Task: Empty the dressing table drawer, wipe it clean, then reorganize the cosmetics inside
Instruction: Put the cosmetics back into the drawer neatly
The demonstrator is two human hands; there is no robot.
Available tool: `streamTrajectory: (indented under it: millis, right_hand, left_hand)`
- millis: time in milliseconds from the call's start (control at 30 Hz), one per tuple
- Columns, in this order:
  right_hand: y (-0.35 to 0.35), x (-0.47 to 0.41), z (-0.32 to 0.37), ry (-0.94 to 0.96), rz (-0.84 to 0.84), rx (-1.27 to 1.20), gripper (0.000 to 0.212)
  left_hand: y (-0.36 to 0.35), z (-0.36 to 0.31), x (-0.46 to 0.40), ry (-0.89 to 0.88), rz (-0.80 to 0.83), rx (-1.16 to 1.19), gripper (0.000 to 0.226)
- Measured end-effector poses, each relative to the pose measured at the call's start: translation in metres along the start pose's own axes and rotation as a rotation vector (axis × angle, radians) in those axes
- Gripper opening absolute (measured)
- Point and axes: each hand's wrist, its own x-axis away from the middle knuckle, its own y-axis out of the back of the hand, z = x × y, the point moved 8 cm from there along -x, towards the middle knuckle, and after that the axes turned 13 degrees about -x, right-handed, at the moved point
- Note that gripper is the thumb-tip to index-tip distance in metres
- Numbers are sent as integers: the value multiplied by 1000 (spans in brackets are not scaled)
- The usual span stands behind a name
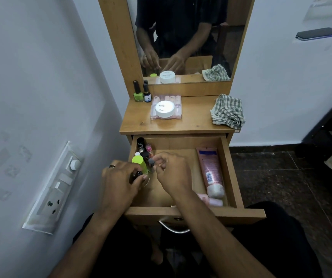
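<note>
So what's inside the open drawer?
In the drawer: small bottles clustered at its left, a pink tube along its right, a pale bottle below. Both hands cover the front-left floor.

You sit close to a white wall [30, 77] on your left, which carries a switch panel [54, 187] with a round knob and a socket. In front of you stands a narrow wooden counter [197, 115] with a tall mirror [185, 37] in a wooden frame. On your right the floor [277, 177] is dark stone tile. A phone [319, 33] lies on a white ledge, high on the right.
</note>
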Motion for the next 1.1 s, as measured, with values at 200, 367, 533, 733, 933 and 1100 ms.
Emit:
streamTrajectory:
  millis: [200,367,533,733,933,1100]
  right_hand:
    - [1,0,-2,-8,4,-41,22]
    - [2,0,-2,4,13,-44,21]
    - [2,-1,-2,14,10,-30,22]
    - [0,0,-3,9,19,-14,21]
    - [-3,6,-11,-24,9,-16,17]
    - [0,0,-9,-59,-24,-65,16]
  left_hand:
    - [-20,7,-8,-12,93,-121,26]
    - [-25,6,-12,-10,130,-174,21]
    - [-26,4,-12,-9,138,-166,25]
    - [-26,4,-9,-17,125,-125,27]
    - [-16,5,-9,-24,32,60,21]
    - [11,4,-65,-73,-145,175,24]
